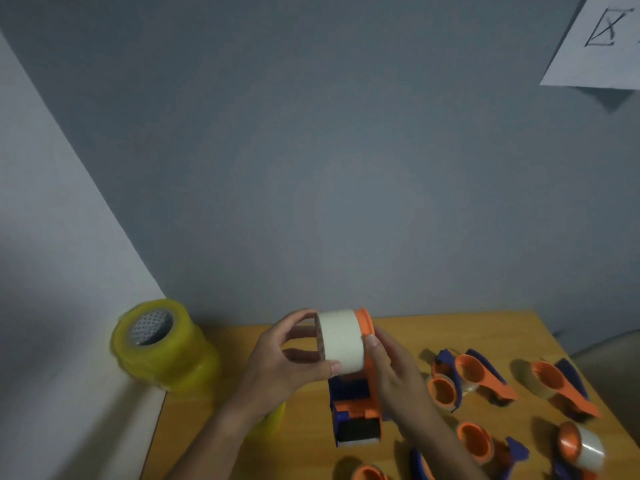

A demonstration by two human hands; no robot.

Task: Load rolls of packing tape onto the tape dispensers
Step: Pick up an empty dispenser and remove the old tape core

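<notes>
A pale roll of packing tape sits on the orange hub of an orange and blue tape dispenser, held up above the wooden table. My left hand grips the roll from its open left side, thumb below and fingers curled over the top. My right hand holds the dispenser's orange side plate, thumb against the roll's edge. The dispenser's blue cutter end points down toward me.
A stack of yellowish clear tape rolls stands at the table's far left corner against the wall. Several orange and blue dispensers lie on the right half, one carrying clear tape. A paper sheet hangs on the wall.
</notes>
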